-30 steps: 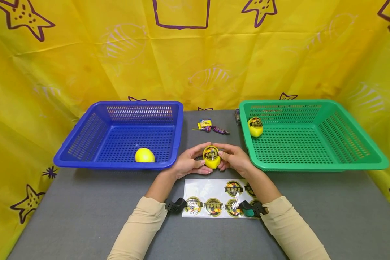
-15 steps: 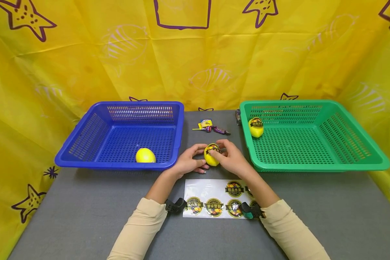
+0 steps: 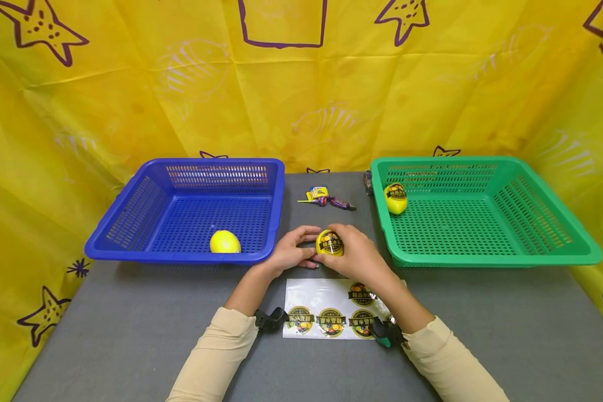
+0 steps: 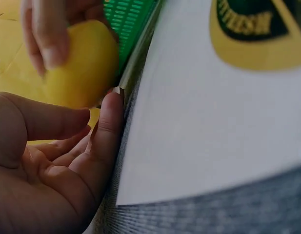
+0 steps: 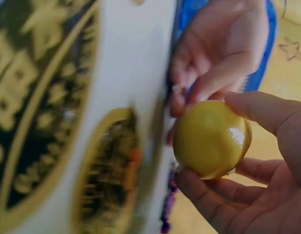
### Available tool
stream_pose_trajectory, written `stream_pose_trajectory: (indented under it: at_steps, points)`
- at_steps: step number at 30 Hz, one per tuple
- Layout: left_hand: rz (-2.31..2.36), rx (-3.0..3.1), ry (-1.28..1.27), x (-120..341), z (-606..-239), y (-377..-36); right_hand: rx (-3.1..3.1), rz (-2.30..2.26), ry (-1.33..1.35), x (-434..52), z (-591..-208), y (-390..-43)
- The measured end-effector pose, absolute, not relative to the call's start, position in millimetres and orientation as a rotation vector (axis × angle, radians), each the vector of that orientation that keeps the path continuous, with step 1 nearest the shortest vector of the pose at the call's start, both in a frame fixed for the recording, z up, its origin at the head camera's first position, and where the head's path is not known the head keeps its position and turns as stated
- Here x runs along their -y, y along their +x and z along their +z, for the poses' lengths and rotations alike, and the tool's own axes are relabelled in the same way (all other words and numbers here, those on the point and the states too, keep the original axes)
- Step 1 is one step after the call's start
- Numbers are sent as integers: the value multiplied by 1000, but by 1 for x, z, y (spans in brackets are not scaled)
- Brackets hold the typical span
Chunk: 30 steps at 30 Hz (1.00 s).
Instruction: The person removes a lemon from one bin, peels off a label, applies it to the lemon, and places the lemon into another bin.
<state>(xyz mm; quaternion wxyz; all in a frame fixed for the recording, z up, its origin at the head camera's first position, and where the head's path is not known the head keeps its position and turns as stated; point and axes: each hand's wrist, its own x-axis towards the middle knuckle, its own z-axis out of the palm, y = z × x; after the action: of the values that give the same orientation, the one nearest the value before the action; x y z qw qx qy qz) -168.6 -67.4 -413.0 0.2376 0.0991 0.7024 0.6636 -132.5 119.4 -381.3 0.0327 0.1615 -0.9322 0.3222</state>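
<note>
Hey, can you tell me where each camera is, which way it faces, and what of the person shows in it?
Head: worn on the head, facing forward and down at the blue basket, green basket and sticker sheet; left hand, right hand and both sleeves show.
Left wrist: on the left wrist, facing past the left hand to the held lemon, green basket behind; right hand partly shows.
Right wrist: on the right wrist, facing the lemon in the right hand; left hand and blue basket behind.
Shared: both wrist views show lemon, sheet and both hands.

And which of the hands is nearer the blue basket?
Left: the left hand is close beside the blue basket, at its near right corner; the right hand is farther off, gripping a lemon.
</note>
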Motion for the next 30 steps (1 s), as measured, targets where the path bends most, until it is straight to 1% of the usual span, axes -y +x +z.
stream_pose_trajectory:
  at_steps: [5, 10, 14, 17, 22, 26, 30]
  points:
    - [1816, -1967, 266, 65, -415, -168, 2846, 908, 600, -120, -362, -117]
    - [1817, -1959, 274, 64, -418, -168, 2823, 867, 690, -131, -329, -102]
    - [1813, -1952, 294, 65, -420, -169, 2834, 920, 706, -153, -296, -105]
    - [1808, -1952, 317, 66, -419, -168, 2891, 980, 628, -177, -271, -121]
    - [1831, -1945, 370, 67, -417, -166, 2992, 993, 378, -226, -245, -164]
    - [1839, -1944, 368, 67, -418, -167, 3065, 936, 239, -263, -245, -200]
    - [1826, -1949, 317, 66, -419, -168, 3158, 856, 162, -286, -260, -226]
